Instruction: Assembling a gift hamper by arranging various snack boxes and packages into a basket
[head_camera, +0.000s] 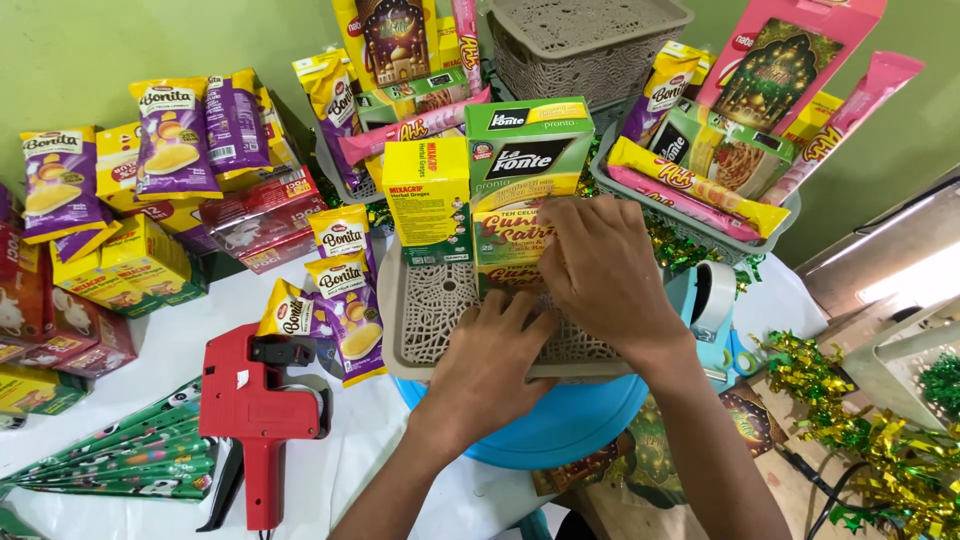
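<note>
A beige plastic basket (430, 310) lies tipped toward me on a blue round stool (560, 425). Standing in it are a yellow box (428, 195), a green box (525, 150) and a green-and-yellow packet (505, 245). My right hand (605, 270) lies flat over the lower part of that packet, fingers spread. Just below it, my left hand (490, 355) presses fingertips against the basket's patterned floor at the packet's foot. Neither hand grips anything.
A red price-label gun (255, 410) lies at the left beside purple-and-yellow snack packets (345, 290). Further packets and boxes are stacked at the far left. A filled grey basket (700, 180) stands at the right, an empty basket (585, 40) behind. A tape dispenser (712, 300) and gold-green tinsel (860, 430) are at the right.
</note>
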